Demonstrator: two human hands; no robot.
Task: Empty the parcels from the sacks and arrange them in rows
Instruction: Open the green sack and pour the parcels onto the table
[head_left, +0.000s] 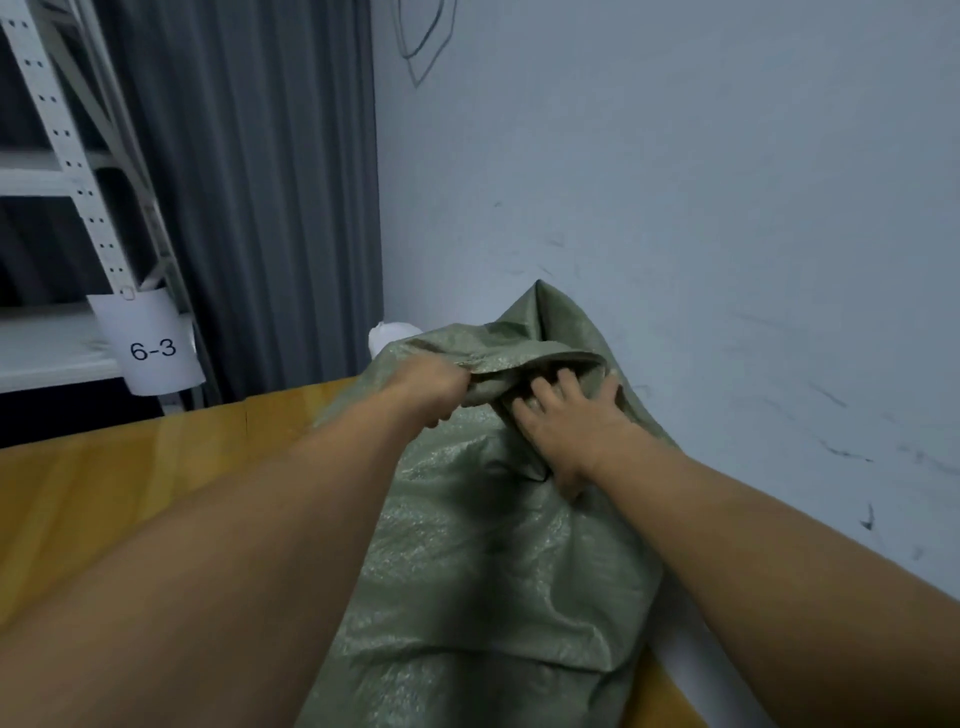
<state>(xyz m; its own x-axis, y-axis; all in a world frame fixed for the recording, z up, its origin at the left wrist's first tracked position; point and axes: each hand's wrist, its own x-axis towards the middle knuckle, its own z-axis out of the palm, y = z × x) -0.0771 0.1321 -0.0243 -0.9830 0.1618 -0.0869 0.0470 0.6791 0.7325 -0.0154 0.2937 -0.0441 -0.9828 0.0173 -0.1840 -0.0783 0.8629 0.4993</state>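
A green woven sack (483, 561) lies along the yellow table (130, 483), its far end against the wall. My left hand (434, 387) grips a fold of the sack's far edge. My right hand (566, 421) lies on the sack just right of it, fingers spread and reaching under the raised fold. Whatever is inside the sack is hidden; no parcel shows apart from a white lump (389, 332) behind the sack's far end.
A pale wall (701, 208) with scuff marks runs along the table's right side. A grey curtain (249, 182) hangs at the back left. White metal shelving (67, 171) with a paper tag marked 6-3 (150, 348) stands left of it.
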